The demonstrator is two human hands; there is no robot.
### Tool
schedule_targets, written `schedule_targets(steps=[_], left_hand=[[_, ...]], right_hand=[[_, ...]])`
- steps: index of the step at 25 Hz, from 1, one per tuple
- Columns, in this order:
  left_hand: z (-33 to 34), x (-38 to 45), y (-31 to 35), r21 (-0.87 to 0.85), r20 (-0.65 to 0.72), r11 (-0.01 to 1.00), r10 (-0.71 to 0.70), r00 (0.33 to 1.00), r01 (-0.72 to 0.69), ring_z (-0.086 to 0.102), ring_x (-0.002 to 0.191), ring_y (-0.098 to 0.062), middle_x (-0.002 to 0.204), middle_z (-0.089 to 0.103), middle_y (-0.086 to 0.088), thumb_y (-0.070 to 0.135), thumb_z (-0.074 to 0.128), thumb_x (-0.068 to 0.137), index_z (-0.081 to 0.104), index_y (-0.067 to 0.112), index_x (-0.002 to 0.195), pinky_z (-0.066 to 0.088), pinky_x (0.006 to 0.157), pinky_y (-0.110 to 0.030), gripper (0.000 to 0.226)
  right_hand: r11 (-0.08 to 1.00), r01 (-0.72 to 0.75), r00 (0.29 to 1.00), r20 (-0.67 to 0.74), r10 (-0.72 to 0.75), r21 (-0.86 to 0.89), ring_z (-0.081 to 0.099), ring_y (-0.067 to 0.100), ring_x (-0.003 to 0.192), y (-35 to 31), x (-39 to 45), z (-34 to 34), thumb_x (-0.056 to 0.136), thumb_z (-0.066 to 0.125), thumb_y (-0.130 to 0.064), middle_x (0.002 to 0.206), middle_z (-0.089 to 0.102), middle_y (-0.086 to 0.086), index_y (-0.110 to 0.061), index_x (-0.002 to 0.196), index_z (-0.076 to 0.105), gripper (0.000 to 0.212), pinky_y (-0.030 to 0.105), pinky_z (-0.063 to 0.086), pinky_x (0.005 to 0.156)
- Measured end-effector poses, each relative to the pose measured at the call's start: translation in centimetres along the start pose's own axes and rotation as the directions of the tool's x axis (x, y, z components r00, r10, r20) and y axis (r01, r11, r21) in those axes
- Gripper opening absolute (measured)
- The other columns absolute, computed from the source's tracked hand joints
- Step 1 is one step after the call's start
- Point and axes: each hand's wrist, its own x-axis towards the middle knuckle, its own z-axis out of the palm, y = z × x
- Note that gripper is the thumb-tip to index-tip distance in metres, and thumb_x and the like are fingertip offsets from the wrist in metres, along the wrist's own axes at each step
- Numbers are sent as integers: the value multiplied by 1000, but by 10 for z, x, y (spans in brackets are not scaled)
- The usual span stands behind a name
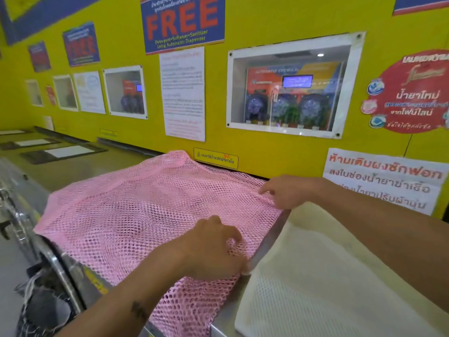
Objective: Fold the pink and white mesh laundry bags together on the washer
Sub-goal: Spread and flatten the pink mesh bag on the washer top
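A pink mesh laundry bag (126,215) lies spread flat across the steel washer top (80,171), its near edge hanging over the front. A white mesh laundry bag (315,283) lies to its right, partly under my right forearm. My left hand (216,249) pinches the pink bag's near right edge. My right hand (286,190) pinches the pink bag's far right edge, close to the yellow wall.
The yellow wall (267,154) with posters and a glazed dispenser window (289,88) stands right behind the washer. More washer tops (48,152) run off to the left. An open round washer door (48,268) with dark laundry sits at the lower left.
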Motion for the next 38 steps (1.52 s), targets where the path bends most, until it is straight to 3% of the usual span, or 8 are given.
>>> schedule_targets(steps=[5, 15, 21, 24, 27, 32, 36, 38], left_hand=[[-3, -6, 7, 71, 117, 997, -52, 992, 44, 18, 140, -30, 139, 26, 4, 65, 56, 77, 25, 46, 143, 30, 110, -57, 75], [4, -25, 0, 112, -166, 992, -45, 985, 64, 47, 129, -29, 143, 48, -1, 27, 57, 90, 29, 46, 147, 43, 101, -42, 66], [-13, -46, -22, -222, -266, 975, -31, 964, -29, 56, 124, -21, 149, 45, 0, -4, 49, 87, 28, 54, 143, 57, 81, -28, 84], [-14, -55, -47, -333, -318, 927, 63, 946, -173, 62, 104, -6, 120, 53, 2, -1, 44, 94, 34, 57, 140, 41, 63, -8, 75], [-15, -57, -78, -473, -328, 833, 136, 935, -287, 41, 43, -16, 75, 58, -4, -7, 36, 91, 66, 37, 117, 33, 48, -22, 60], [-32, -34, -132, -673, -316, 661, 149, 937, -332, 23, 38, -20, 41, 50, 3, -1, 37, 71, 74, 17, 74, 17, 42, -25, 41], [-68, -27, -184, -624, -326, 671, 242, 914, -400, 31, 45, -26, 46, 50, -5, 15, 52, 77, 76, 18, 73, 24, 48, -32, 24], [-88, -27, -217, -569, -312, 715, 271, 911, -407, 35, 42, -8, 45, 48, 11, 14, 62, 88, 75, 15, 79, 27, 46, -23, 16]], right_hand=[[996, 25, 1000, 5, -26, 89, 28, 24, 147, 9, 11, 36, 90, 58, -14, 164, 22, 0, -28, 157, 15, 81, 40, 32, 117], [999, -52, 963, -265, 49, -4, 57, 27, 116, 5, 2, 33, 86, 59, -8, 138, 57, 5, -32, 142, 42, 64, 35, 48, 82], [990, -22, 842, -537, -55, -136, 59, 28, 108, -6, 24, 0, 86, 64, -15, 124, 64, 4, -29, 130, 45, 50, 40, 44, 81], [1000, 25, 857, -515, -21, 1, 59, 29, 110, -28, 36, -5, 83, 68, -14, 131, 59, 4, -27, 131, 45, 55, 40, 50, 82], [1000, 4, 857, -516, 9, 25, 60, 30, 112, -43, 53, -5, 84, 64, -10, 134, 58, 3, -28, 132, 45, 54, 41, 52, 83], [997, -48, 865, -502, 9, -65, 61, 27, 109, -68, 83, -32, 87, 62, -14, 131, 62, 2, -30, 133, 43, 52, 39, 52, 78], [970, -118, 879, -476, 2, -213, 61, 27, 108, -104, 122, -74, 87, 58, -13, 128, 62, 1, -31, 134, 40, 53, 33, 42, 67], [953, -128, 875, -484, -21, -273, 61, 27, 106, -127, 150, -96, 87, 57, -14, 125, 63, 2, -30, 134, 39, 53, 33, 41, 65]])
